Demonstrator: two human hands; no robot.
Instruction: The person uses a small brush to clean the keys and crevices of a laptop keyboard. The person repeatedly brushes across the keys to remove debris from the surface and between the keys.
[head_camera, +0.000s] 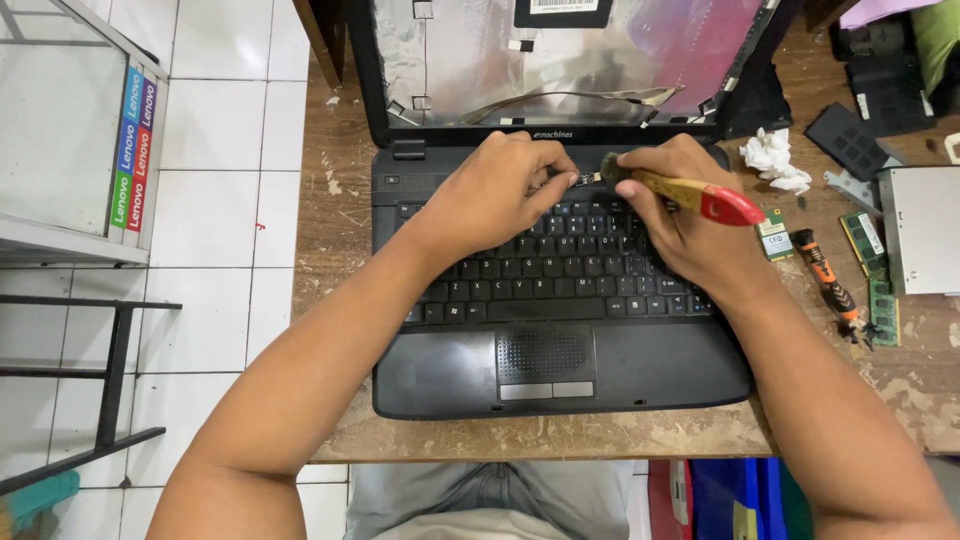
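L hand (497, 190) pinches small connector (585, 179) over laptop (560, 300) kbd; R hand (680, 215) grips yellow-handled brush (690, 192) on it.

Repair shop: opened laptop (560, 290), loose parts (868, 262)

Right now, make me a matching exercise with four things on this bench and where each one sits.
Things:
1 brush
2 tissue
3 screwdriver
4 touchpad

Places:
A crumpled, right of the laptop hinge
B in the right hand
C below the keyboard
D lying on the bench beside green memory sticks

Pairs: 1-B, 2-A, 3-D, 4-C
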